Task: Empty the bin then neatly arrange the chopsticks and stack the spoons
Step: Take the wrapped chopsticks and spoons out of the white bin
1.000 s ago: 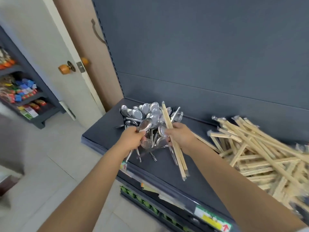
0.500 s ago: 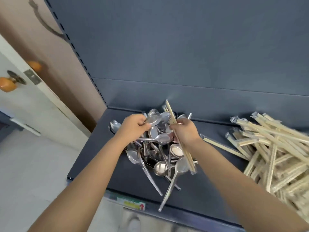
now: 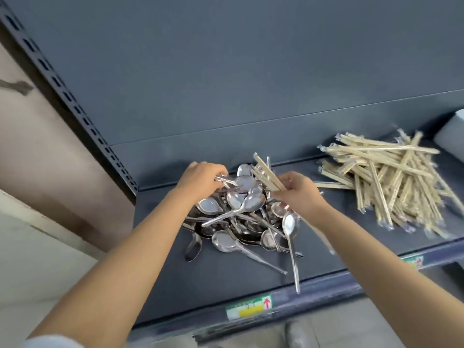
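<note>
At shelf point(image 3: 221, 280) front edge, left hand point(image 3: 200, 182) grip clasps spoons point(image 3: 226, 180), right hand point(image 3: 298, 194) grip grasps chopsticks point(image 3: 267, 175); tugging tangled spoon pile point(image 3: 241, 217) risks knocking overhanging spoon point(image 3: 291, 237) off.

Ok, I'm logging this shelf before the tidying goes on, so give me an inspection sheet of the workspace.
Surface: dark shelf, partly bare at the front.
Job's things: spoons in a tangled heap mid-shelf; chopsticks in a loose pile to its right.
Clutter: nothing seen.
Hands: left hand grips spoons atop the heap; right hand holds a chopstick bundle above it.
Cables: nothing seen.
Surroundings: slotted post at left, grey back panel, price label on the shelf's front edge.
</note>
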